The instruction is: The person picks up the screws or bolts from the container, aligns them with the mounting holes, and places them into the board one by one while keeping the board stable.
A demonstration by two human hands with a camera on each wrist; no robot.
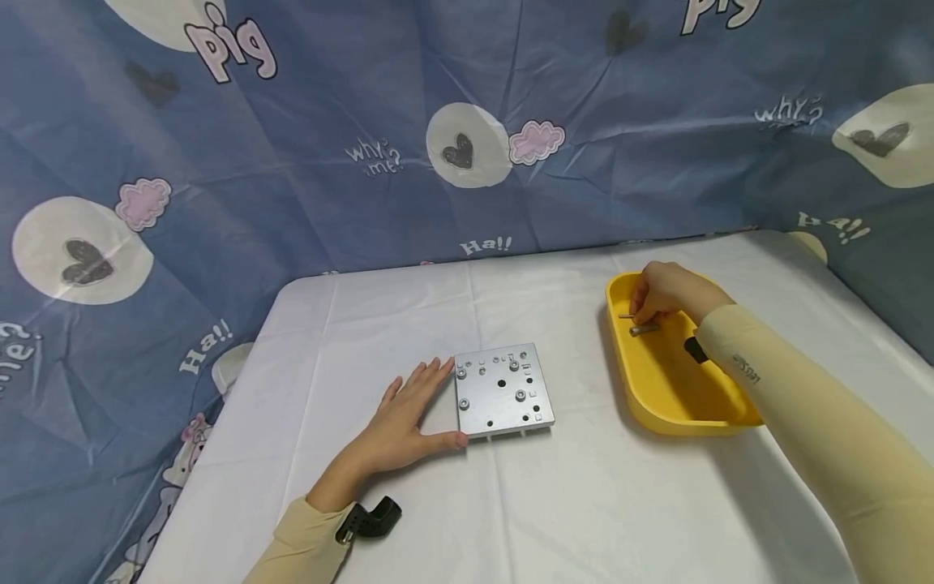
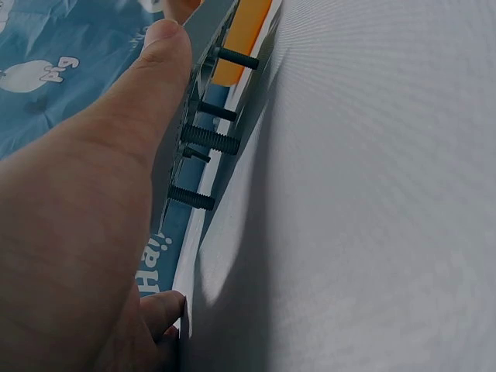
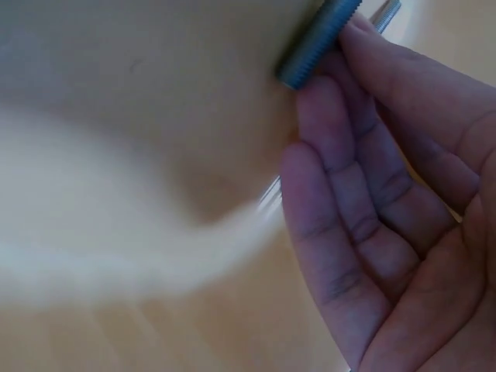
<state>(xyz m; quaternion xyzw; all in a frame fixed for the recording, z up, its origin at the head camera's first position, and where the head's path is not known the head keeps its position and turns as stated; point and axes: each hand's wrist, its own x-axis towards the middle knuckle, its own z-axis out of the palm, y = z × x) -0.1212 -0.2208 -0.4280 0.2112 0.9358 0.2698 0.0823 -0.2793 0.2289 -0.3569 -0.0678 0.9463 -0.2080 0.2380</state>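
Observation:
A silver metal plate [image 1: 503,397] with several holes and socket-head bolts lies on the white table. In the left wrist view, threaded bolt shanks [image 2: 211,139] stick out from its underside. My left hand [image 1: 409,422] is spread along the plate's left side, thumb at its near corner and fingertips at the far one. Over at the right, my right hand [image 1: 667,290] reaches down into a yellow bin [image 1: 642,405]. Its thumb and fingertips pinch a threaded bolt [image 3: 318,46], whose upper end leaves the right wrist view. A thinner threaded piece [image 3: 387,15] shows behind the thumb.
The bin's raised rim surrounds my right hand, and the right sleeve [image 1: 810,422] crosses over its near right side. A blue patterned cloth [image 1: 328,122] hangs behind the table. Black wrist devices are on both arms, the left one [image 1: 372,519] close above the tabletop.

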